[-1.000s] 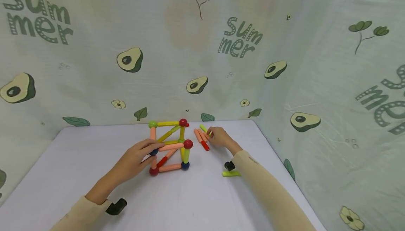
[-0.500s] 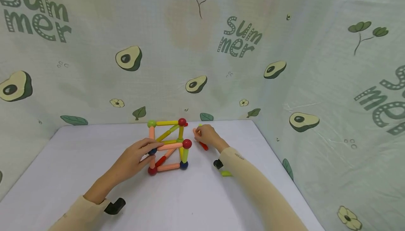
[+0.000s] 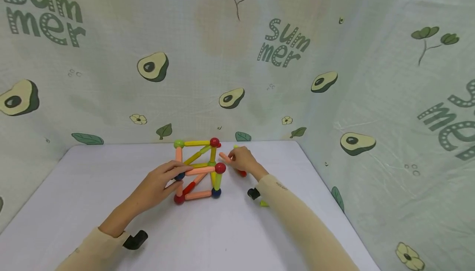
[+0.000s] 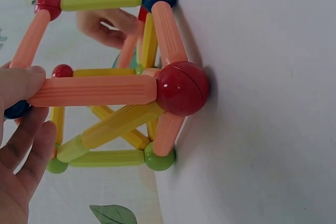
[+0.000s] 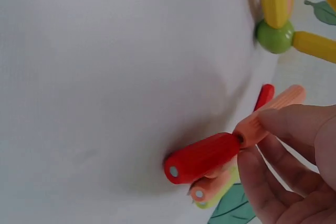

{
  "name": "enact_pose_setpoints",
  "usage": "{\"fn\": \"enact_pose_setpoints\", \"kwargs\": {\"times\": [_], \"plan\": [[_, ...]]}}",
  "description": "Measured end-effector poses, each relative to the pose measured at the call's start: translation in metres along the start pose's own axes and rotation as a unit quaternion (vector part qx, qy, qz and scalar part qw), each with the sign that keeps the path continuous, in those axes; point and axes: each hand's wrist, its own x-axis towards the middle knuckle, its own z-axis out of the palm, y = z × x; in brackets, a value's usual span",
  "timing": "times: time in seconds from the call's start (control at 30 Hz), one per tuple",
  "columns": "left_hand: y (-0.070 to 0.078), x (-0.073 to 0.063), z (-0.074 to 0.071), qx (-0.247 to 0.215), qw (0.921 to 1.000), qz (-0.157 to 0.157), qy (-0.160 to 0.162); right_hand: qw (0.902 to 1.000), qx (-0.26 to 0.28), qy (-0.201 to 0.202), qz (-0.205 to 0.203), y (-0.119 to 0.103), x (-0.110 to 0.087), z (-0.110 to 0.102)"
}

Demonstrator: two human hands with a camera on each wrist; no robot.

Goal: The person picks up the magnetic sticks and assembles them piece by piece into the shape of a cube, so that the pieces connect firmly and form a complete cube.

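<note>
A cube-like frame of magnetic sticks and balls (image 3: pixel 198 171) stands on the table. My left hand (image 3: pixel 161 180) grips its near upper left corner, thumb and fingers about the blue ball (image 4: pixel 17 109) and the end of a salmon stick (image 4: pixel 100 91). To the right of the frame, my right hand (image 3: pixel 243 159) pinches a loose salmon stick (image 5: pixel 278 109) between thumb and fingers. A red stick (image 5: pixel 202 158) meets the end of that salmon stick. Beneath them lie another salmon stick (image 5: pixel 206 187) and a lime stick (image 5: pixel 220 190), partly covered.
Another red stick (image 5: pixel 265 96) lies behind the pinched one. Under the right sleeve, a lime stick (image 3: pixel 264 203) shows its end on the white table (image 3: pixel 222 238). A patterned cloth (image 3: pixel 193 97) hangs behind the table and along its right side.
My right hand has moved left from the lime stick to a salmon stick and pinches it. That stick's far end has swung left, toward the frame. My left hand keeps its grip.
</note>
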Motion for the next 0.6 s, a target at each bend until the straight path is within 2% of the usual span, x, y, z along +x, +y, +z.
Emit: {"fn": "enact_pose_setpoints", "kwargs": {"times": [0.23, 0.4, 0.5, 0.6], "plan": [[-0.001, 0.000, 0.003, -0.004, 0.9998, 0.015, 0.010, 0.9978, 0.044, -0.004, -0.050, 0.009, -0.033, -0.025], [0.000, 0.000, 0.002, -0.009, 0.9999, 0.007, 0.003, 0.9930, 0.061, 0.005, -0.101, 0.009, -0.080, -0.040], [0.001, 0.000, 0.000, -0.014, 0.9999, -0.001, -0.003, 0.9877, 0.070, -0.017, -0.139, 0.001, -0.110, -0.046], [0.000, -0.001, -0.002, -0.020, 0.9998, -0.008, -0.005, 0.9804, 0.091, -0.046, -0.169, -0.015, -0.131, -0.042]]}}
